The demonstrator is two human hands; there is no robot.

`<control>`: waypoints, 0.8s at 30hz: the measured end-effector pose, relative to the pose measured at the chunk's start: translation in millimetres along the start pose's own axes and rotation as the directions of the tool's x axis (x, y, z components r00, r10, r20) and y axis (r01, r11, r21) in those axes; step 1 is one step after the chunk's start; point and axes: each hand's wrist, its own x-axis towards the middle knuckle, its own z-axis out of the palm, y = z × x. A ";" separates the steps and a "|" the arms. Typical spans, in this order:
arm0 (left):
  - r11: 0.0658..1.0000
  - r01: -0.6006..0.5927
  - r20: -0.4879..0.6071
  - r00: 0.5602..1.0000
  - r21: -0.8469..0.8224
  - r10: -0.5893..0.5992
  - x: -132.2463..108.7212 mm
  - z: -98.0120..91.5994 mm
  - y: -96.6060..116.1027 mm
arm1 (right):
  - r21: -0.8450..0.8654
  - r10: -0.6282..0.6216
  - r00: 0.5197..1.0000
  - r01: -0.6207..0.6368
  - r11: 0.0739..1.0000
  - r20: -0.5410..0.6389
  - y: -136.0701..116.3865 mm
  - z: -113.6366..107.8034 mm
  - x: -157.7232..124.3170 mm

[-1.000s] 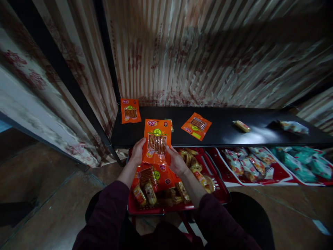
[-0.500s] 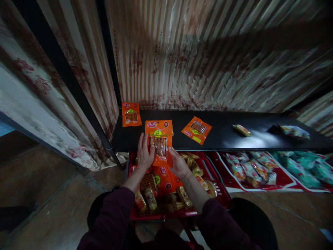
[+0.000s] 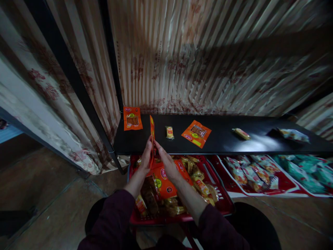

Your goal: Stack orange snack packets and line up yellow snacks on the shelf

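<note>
An orange snack packet (image 3: 152, 127) stands edge-on between my palms, above the front edge of the black shelf (image 3: 221, 124). My left hand (image 3: 146, 156) presses its left face, and my right hand (image 3: 166, 163) is closed against the other face. Below them a red basket (image 3: 226, 198) holds more orange packets (image 3: 166, 180) and small wrapped snacks (image 3: 201, 185). On the shelf, one orange packet (image 3: 133, 118) lies at the left end and another (image 3: 197, 133) lies tilted to the right. A small yellow wrapped snack (image 3: 169, 132) sits between them.
Farther right on the shelf lie a yellow wrapped snack (image 3: 241, 133) and a crumpled-looking bag (image 3: 293, 134). Red baskets below hold white-red packets (image 3: 256, 173) and green packets (image 3: 309, 170). A black post (image 3: 110, 52) rises at the left before a striped curtain (image 3: 166, 62).
The orange packet has turned from face-on to edge-on between my hands, which have come closer together. The small yellow snack behind it is now in full view.
</note>
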 end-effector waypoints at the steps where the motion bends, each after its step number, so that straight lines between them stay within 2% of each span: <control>1: 0.995 0.056 0.006 0.998 -0.081 -0.056 0.5 -2.3 2.5 | -0.110 -0.039 0.999 0.039 0.993 0.008 0.9 1.1 0.0; 3: 0.974 0.131 0.034 0.991 -0.185 -0.127 1.5 -8.3 7.7 | -0.336 -0.110 0.994 0.113 0.935 0.027 5.3 4.1 0.1; 6: 0.928 0.184 0.045 0.983 -0.324 -0.179 3.6 -17.3 14.7 | -0.591 -0.203 0.976 0.211 0.778 0.081 15.4 9.8 -1.0; 9: 0.901 0.179 0.009 0.982 -0.396 -0.191 7.0 -22.9 18.5 | -0.716 -0.244 0.965 0.240 0.655 0.100 24.9 13.5 -3.9; 12: 0.895 0.184 -0.021 0.977 -0.407 -0.210 9.9 -24.3 19.6 | -0.771 -0.248 0.964 0.228 0.595 0.094 31.0 11.4 -5.8; 18: 0.873 0.224 -0.008 0.968 -0.433 -0.252 10.1 -19.9 20.7 | -0.705 -0.324 0.944 0.275 0.654 0.068 34.9 -5.7 -0.3; 24: 0.852 0.268 0.008 0.955 -0.450 -0.296 11.2 -21.0 16.9 | -0.624 -0.287 0.956 0.186 0.759 -0.065 38.9 -17.5 7.4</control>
